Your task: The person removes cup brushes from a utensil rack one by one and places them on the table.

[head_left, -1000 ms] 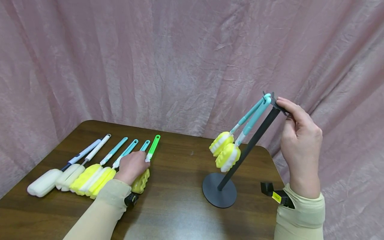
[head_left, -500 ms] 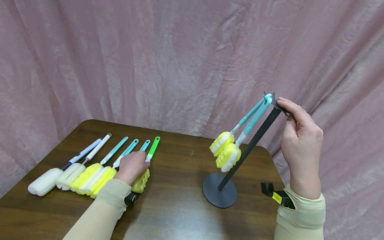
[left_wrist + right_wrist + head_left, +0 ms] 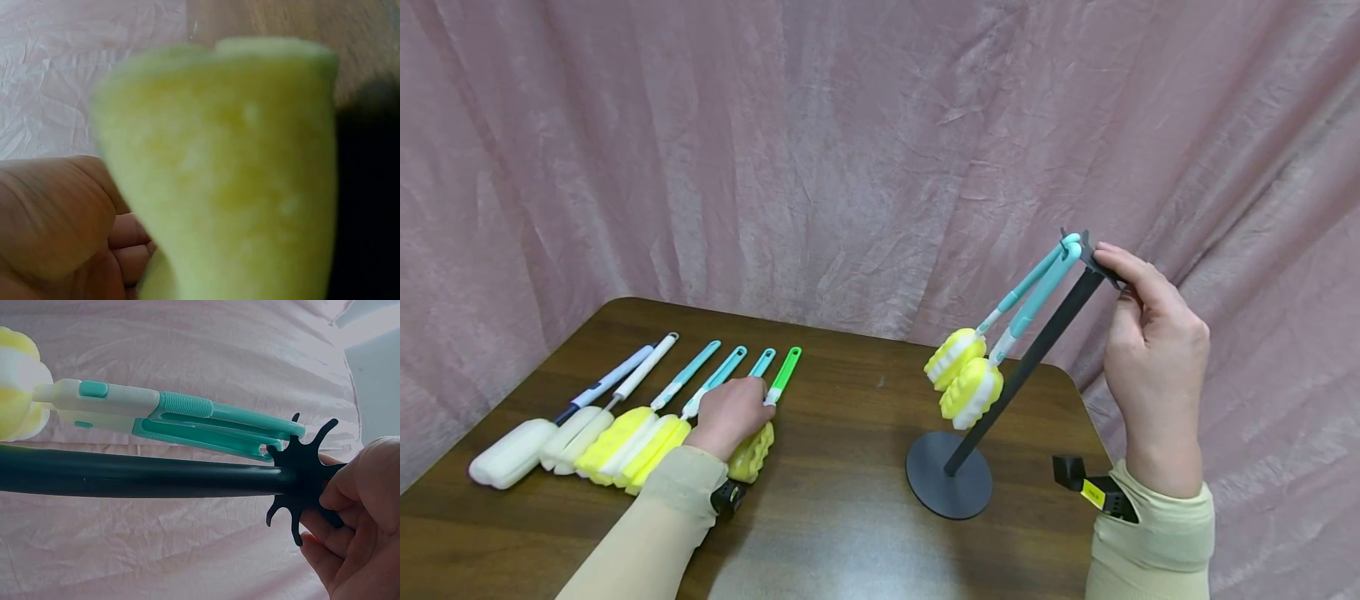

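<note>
My left hand point(image 3: 733, 415) grips the neck of a green-handled sponge bottle brush point(image 3: 786, 375), the rightmost in a row on the brown table. Its yellow sponge head point(image 3: 231, 169) fills much of the left wrist view, blurred. The fingers curl partly out of sight beneath my hand. With thumb and fingers, my right hand point(image 3: 1156, 346) holds the hooked top point(image 3: 303, 472) of a black stand point(image 3: 1030, 367). Two teal-handled sponge brushes point(image 3: 1033, 304) hang by their handle loops from one side of that top, their yellow-and-white heads pointing down.
Left of my left hand lie several more brushes: teal-handled ones with yellow-and-white sponges point(image 3: 632, 442), a white-handled one point(image 3: 647, 367) and a blue-handled one point(image 3: 610, 379). The stand's round base point(image 3: 928, 492) rests on the table point(image 3: 835, 517). A pink curtain point(image 3: 865, 167) hangs behind.
The green handle's tip has dipped slightly toward me in the left hand's grip. My right hand stays at the stand's top, and the hanging brushes look the same.
</note>
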Action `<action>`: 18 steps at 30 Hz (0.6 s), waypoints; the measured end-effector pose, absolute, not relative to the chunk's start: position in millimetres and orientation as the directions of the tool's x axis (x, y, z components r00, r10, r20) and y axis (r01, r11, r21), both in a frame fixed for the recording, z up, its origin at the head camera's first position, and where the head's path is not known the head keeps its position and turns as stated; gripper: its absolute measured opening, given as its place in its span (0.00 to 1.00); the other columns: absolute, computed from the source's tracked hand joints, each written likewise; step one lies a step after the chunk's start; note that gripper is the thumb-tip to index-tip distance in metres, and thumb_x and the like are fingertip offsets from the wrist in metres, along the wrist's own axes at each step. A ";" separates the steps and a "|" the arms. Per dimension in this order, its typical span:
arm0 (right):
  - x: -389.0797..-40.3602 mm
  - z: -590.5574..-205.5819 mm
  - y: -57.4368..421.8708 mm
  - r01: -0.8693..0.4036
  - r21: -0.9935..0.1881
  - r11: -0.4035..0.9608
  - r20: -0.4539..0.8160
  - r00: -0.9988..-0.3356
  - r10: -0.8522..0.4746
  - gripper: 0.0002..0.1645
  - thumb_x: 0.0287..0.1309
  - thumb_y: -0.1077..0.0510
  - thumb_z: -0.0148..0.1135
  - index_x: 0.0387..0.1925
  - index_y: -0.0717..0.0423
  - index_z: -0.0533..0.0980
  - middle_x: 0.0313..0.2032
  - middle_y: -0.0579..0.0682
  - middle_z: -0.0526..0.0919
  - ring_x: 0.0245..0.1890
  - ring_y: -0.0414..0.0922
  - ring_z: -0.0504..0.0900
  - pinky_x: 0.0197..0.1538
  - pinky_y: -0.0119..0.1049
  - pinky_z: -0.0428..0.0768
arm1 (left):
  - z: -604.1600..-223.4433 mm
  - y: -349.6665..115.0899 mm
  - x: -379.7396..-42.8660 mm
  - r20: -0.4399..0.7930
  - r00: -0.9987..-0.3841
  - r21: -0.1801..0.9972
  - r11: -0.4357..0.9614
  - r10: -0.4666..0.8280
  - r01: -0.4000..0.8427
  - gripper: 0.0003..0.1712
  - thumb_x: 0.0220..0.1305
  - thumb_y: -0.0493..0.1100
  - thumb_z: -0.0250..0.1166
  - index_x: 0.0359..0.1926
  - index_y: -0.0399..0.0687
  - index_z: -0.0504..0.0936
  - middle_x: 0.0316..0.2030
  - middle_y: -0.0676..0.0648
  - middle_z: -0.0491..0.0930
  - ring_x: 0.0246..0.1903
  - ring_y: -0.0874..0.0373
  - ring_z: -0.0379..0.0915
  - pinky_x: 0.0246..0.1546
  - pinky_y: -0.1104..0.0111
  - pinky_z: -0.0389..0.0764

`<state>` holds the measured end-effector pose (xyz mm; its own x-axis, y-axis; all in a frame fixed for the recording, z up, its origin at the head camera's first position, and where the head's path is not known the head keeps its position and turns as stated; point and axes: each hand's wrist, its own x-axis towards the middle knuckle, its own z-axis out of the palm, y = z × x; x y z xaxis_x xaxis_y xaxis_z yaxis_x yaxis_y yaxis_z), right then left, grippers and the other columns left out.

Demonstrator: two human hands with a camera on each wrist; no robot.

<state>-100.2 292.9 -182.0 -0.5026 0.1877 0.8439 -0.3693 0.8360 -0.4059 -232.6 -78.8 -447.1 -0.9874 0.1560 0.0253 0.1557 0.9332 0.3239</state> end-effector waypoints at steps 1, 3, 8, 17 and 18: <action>-99.9 -182.0 292.7 -0.369 -0.406 0.836 0.843 -0.503 0.188 0.26 0.67 0.71 0.44 0.53 0.53 0.84 0.52 0.43 0.85 0.55 0.31 0.78 0.53 0.22 0.69 | -447.0 -78.7 -232.4 0.024 -0.987 0.323 0.933 0.157 0.156 0.12 0.60 0.50 0.65 0.24 0.52 0.76 0.23 0.50 0.76 0.23 0.53 0.71 0.21 0.56 0.71; -99.4 -182.2 292.4 -0.367 -0.409 0.836 0.842 -0.505 0.190 0.26 0.67 0.71 0.44 0.53 0.53 0.84 0.52 0.43 0.85 0.55 0.31 0.78 0.53 0.22 0.69 | -446.7 -78.8 -231.9 0.019 -0.987 0.324 0.933 0.159 0.157 0.12 0.60 0.51 0.65 0.25 0.52 0.76 0.23 0.50 0.76 0.23 0.53 0.72 0.21 0.56 0.71; -98.4 -182.7 292.1 -0.367 -0.409 0.836 0.841 -0.506 0.190 0.26 0.67 0.71 0.44 0.53 0.53 0.84 0.52 0.43 0.84 0.55 0.31 0.78 0.52 0.22 0.69 | -444.9 -79.7 -230.8 0.002 -0.986 0.330 0.931 0.165 0.157 0.10 0.60 0.50 0.67 0.29 0.52 0.78 0.25 0.50 0.77 0.24 0.54 0.72 0.23 0.57 0.71; -97.2 -182.2 290.9 -0.371 -0.412 0.832 0.841 -0.507 0.189 0.25 0.67 0.71 0.45 0.54 0.54 0.84 0.52 0.44 0.84 0.56 0.32 0.78 0.53 0.23 0.69 | -439.3 -80.7 -225.8 -0.025 -0.983 0.331 0.929 0.184 0.166 0.15 0.60 0.51 0.68 0.44 0.48 0.83 0.36 0.47 0.83 0.30 0.53 0.76 0.26 0.56 0.74; -96.8 -182.1 290.7 -0.372 -0.412 0.832 0.840 -0.508 0.189 0.25 0.67 0.71 0.45 0.54 0.54 0.83 0.52 0.44 0.84 0.56 0.32 0.78 0.53 0.23 0.69 | -438.9 -80.8 -225.1 -0.027 -0.982 0.330 0.929 0.188 0.169 0.18 0.60 0.51 0.68 0.47 0.47 0.83 0.38 0.46 0.84 0.31 0.52 0.77 0.26 0.56 0.74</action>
